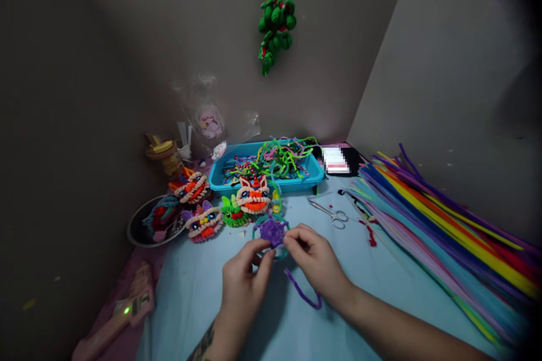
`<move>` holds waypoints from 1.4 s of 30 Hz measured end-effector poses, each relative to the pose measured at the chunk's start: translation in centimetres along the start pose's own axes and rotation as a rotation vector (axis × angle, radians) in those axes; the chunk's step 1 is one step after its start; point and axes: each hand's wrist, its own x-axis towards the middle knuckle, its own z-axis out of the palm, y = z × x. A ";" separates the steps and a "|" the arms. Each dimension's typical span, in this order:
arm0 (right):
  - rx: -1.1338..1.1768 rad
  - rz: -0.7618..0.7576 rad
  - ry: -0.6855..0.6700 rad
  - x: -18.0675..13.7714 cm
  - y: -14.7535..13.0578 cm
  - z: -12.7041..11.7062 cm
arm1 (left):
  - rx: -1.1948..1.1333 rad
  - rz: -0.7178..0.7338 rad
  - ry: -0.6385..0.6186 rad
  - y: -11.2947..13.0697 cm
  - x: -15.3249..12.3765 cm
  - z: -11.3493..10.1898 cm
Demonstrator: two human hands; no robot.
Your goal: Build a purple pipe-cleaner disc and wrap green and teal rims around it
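Between my hands is a small round weave of pipe cleaners point(272, 232), purple at its centre with a teal ring around it. My left hand point(248, 273) pinches its lower left edge between thumb and fingers. At its right edge my right hand point(315, 259) is closed, fingertips pressed together on the purple pipe cleaner point(305, 296), whose loose tail curls down below that hand. Just behind the weave sit several pipe-cleaner lion heads, among them a cream and orange one point(253, 196), a green one point(234, 213) and a purple-eared one point(204, 222).
A blue basket point(215, 179) of tangled pipe-cleaner scraps stands at the back. Scissors point(329, 214) lie right of centre. Long coloured pipe cleaners point(440, 237) fill the right side. At left are a metal bowl point(134, 230) and a pink glue gun point(127, 310). Green ornaments point(277, 22) hang above.
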 end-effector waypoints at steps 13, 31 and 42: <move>0.100 0.015 -0.043 -0.5 0.2 -0.1 | -0.202 -0.261 0.090 -0.2 0.8 -0.5; 0.485 0.638 -0.847 -0.4 0.0 -0.2 | -0.067 -0.160 0.337 -1.0 0.3 -1.5; 0.114 0.367 -0.471 0.7 1.5 0.3 | -0.214 -0.313 0.663 -0.6 1.0 -2.1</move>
